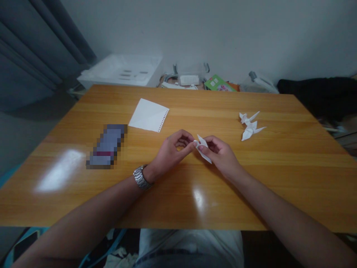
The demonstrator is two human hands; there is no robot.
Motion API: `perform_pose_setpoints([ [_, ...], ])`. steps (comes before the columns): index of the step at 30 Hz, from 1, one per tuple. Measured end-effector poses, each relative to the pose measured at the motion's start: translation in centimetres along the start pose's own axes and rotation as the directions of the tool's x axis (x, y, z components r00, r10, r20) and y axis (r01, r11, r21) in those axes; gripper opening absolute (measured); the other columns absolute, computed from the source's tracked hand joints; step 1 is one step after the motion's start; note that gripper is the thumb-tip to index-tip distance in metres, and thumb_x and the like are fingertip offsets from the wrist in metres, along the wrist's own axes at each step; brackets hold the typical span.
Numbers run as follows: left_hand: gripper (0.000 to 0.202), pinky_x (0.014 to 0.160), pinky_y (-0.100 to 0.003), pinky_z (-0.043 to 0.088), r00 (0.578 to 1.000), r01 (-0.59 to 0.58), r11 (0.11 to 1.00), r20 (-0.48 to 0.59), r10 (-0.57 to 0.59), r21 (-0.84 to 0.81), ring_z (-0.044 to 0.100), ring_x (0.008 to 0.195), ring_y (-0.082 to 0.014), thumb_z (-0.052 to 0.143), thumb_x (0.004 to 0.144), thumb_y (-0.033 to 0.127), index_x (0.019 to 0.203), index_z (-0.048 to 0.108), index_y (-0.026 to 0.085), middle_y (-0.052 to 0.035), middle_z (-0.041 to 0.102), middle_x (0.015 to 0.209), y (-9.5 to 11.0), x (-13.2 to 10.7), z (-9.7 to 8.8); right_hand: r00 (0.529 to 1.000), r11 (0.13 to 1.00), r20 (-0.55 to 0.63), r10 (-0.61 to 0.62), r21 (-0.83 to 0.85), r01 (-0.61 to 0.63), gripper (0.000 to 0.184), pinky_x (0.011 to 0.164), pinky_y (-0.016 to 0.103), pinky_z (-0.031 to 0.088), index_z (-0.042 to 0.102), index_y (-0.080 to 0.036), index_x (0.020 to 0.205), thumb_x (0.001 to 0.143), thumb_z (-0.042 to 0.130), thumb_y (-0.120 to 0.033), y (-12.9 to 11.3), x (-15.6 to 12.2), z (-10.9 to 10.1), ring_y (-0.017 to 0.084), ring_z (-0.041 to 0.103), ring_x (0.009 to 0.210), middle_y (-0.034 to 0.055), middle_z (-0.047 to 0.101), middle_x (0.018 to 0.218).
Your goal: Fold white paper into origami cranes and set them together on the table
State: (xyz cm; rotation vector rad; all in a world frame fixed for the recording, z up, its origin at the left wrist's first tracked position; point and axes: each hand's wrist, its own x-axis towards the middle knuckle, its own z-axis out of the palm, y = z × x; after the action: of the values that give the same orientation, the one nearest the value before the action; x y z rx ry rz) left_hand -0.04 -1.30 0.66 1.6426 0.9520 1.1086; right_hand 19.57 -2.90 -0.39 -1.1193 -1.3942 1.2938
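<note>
A small piece of folded white paper (205, 157) is held between both hands above the middle of the wooden table. My left hand (176, 147), with a metal watch (141, 178) on its wrist, pinches the paper's left tip between thumb and index finger. On the other side, my right hand (221, 154) grips the paper with its thumb on top and the fingers behind. Parts of the folds are covered by the fingertips. Two finished-looking white paper cranes (250, 128) sit close together to the right of my hands.
A white sheet (149, 115) with a perforated edge lies left of centre on the table (281, 186). Nearer me on the left is a blurred-out, phone-like device (107, 145). Behind the table's far edge are a white foam box (122, 70) and a green book (219, 83).
</note>
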Motion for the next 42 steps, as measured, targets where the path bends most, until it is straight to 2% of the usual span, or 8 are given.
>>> perform_pose_setpoints([
  [4,0.024,0.083,-0.027,0.056,1.000,-0.017,0.999,-0.005,0.017,0.051,0.069,0.088,-0.0159,0.070,0.092,0.040,0.094,0.067,0.016,-0.0069,0.073,0.094,-0.2,0.0,-0.1,1.000,1.000,0.029,-0.003,-0.031,0.004,0.028,0.067,0.028,0.049,0.068,-0.022,0.092,0.084,0.078,-0.047,0.0,0.0,0.0,0.016,0.061,0.074,0.0009,0.069,0.083],
  [11,0.023,0.078,-0.026,0.055,0.998,0.002,0.978,-0.066,0.012,0.208,0.068,0.080,-0.0142,0.065,0.096,0.038,0.092,0.069,0.016,-0.0052,0.075,0.089,0.0,0.3,-0.7,0.999,0.999,0.047,0.011,0.037,-0.012,0.032,0.079,0.033,0.056,0.068,-0.023,0.096,0.080,0.081,-0.048,0.3,0.3,-0.2,0.019,0.068,0.088,0.0037,0.074,0.096],
  [18,0.029,0.067,-0.024,0.056,0.988,0.070,0.994,-0.140,-0.059,0.079,0.068,0.072,-0.0146,0.076,0.086,0.043,0.085,0.072,0.014,-0.0066,0.076,0.083,0.0,0.6,-0.7,1.000,1.000,0.010,-0.003,0.030,0.003,0.030,0.083,0.034,0.057,0.068,-0.024,0.095,0.081,0.081,-0.048,0.8,0.4,-0.5,0.019,0.069,0.089,0.0032,0.074,0.095],
  [22,0.029,0.064,-0.023,0.054,0.992,0.058,0.996,-0.116,-0.050,0.073,0.067,0.070,-0.0135,0.074,0.087,0.044,0.084,0.072,0.014,-0.0061,0.076,0.081,0.0,0.6,-0.7,1.000,1.000,-0.009,-0.022,0.015,0.022,0.030,0.084,0.035,0.057,0.068,-0.024,0.096,0.081,0.080,-0.048,0.9,0.5,-0.6,0.020,0.069,0.090,0.0034,0.074,0.096],
  [28,0.030,0.058,-0.022,0.045,0.992,0.046,0.981,-0.123,-0.023,0.188,0.058,0.061,-0.0107,0.069,0.091,0.043,0.077,0.066,0.016,-0.0015,0.068,0.071,0.0,0.6,-0.8,1.000,0.999,-0.003,-0.016,0.035,0.016,0.029,0.083,0.035,0.057,0.069,-0.024,0.096,0.081,0.081,-0.047,0.8,0.4,-0.4,0.020,0.069,0.089,0.0035,0.074,0.096],
  [36,0.033,0.061,-0.024,0.042,0.992,-0.020,0.951,-0.112,0.057,0.309,0.055,0.064,-0.0115,0.066,0.094,0.044,0.075,0.063,0.017,-0.0006,0.066,0.070,0.1,0.4,-0.9,0.999,0.999,-0.038,-0.009,0.049,0.011,0.029,0.084,0.033,0.055,0.069,-0.024,0.096,0.081,0.081,-0.047,0.5,0.4,-0.4,0.019,0.068,0.090,0.0030,0.074,0.095],
  [39,0.044,0.061,-0.025,0.042,0.995,-0.012,0.958,-0.096,0.041,0.287,0.056,0.063,-0.0116,0.054,0.101,0.048,0.071,0.062,0.017,-0.0020,0.065,0.068,0.1,0.5,-1.0,0.998,0.998,-0.066,-0.015,0.061,0.019,0.029,0.082,0.032,0.055,0.070,-0.024,0.097,0.082,0.080,-0.047,0.5,0.4,-0.4,0.019,0.067,0.088,0.0026,0.074,0.095],
  [42,0.041,0.067,-0.025,0.047,0.999,-0.028,0.977,-0.031,0.035,0.212,0.062,0.072,-0.0131,0.050,0.103,0.048,0.080,0.064,0.016,-0.0042,0.069,0.078,-0.2,0.5,-0.9,0.996,0.995,-0.080,-0.033,0.089,0.041,0.028,0.082,0.030,0.054,0.071,-0.024,0.097,0.082,0.081,-0.045,0.4,0.4,-0.4,0.018,0.067,0.089,0.0022,0.074,0.096],
])
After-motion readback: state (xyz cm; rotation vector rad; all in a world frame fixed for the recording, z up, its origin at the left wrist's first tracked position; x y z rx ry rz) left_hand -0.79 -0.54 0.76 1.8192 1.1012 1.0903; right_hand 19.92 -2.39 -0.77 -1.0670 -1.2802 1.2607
